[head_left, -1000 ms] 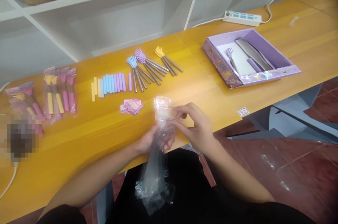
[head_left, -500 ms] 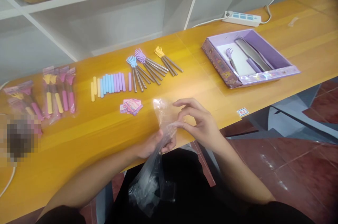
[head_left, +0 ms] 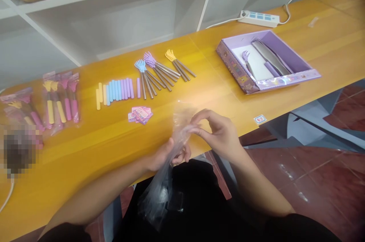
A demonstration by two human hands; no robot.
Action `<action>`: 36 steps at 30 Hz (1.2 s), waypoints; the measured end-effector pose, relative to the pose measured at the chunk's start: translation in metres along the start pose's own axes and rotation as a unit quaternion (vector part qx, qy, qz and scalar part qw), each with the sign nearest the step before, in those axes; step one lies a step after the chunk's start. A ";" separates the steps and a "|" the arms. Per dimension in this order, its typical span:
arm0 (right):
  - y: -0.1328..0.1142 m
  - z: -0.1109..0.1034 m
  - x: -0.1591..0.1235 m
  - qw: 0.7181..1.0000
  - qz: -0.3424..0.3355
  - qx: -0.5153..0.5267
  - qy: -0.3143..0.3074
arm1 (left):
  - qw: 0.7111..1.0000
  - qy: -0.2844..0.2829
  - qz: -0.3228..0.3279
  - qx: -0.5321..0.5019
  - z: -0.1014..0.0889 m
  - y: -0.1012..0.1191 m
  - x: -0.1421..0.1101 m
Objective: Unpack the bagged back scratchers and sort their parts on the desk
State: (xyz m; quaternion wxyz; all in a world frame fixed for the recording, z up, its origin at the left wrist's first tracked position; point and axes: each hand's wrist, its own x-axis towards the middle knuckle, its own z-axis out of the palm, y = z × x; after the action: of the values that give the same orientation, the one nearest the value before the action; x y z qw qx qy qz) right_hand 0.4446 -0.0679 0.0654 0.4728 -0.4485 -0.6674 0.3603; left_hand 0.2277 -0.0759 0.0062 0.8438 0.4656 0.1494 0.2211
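Note:
Over the front edge of the yellow wooden table (head_left: 85,151), both hands work a bunch of clear plastic bags (head_left: 162,192). My left hand (head_left: 168,154) grips the bunch, which hangs down over my lap. My right hand (head_left: 219,132) pinches the top of one clear bag (head_left: 184,120) between thumb and fingertips. Behind them lie small pink cards (head_left: 140,114), a row of pastel handle sleeves (head_left: 115,90) and fanned metal sticks with blue, purple and yellow claw heads (head_left: 159,69).
Packed sets in pink-topped bags (head_left: 58,97) lie at the left, beside a blurred-out patch. A purple box lid (head_left: 293,78) with one claw stick and grey pouches sits at the right. A white power strip (head_left: 258,18) is behind it. White shelving stands along the far side.
My right hand has pulled the top of one bag up and to the right, away from the bunch. The left hand stayed put, and the hanging bags swung slightly left.

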 end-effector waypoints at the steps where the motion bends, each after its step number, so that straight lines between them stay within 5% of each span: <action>1: 0.000 0.000 0.000 1.000 0.010 -0.001 0.003 | 1.000 0.002 0.001 -0.003 -0.001 -0.002 0.000; 12: -0.010 -0.012 0.008 0.994 0.094 -0.018 -0.058 | 0.999 0.022 -0.040 -0.007 -0.002 -0.001 -0.005; 20: -0.005 -0.001 0.006 0.992 0.062 -0.036 -0.108 | 0.961 0.155 0.019 -0.230 0.002 0.007 0.007; 26: -0.003 0.014 0.009 0.995 0.003 -0.083 -0.064 | 0.950 0.221 0.006 -0.220 -0.003 0.016 0.016; 36: -0.005 0.016 0.014 0.989 -0.065 -0.136 -0.004 | 0.968 0.204 0.043 -0.141 -0.006 0.016 0.008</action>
State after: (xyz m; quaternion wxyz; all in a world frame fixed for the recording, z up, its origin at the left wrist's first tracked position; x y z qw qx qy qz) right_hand 0.4261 -0.0579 0.0697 0.4271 -0.4631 -0.7398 0.2364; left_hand 0.2281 -0.0593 0.0165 0.8426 0.2926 0.2656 0.3660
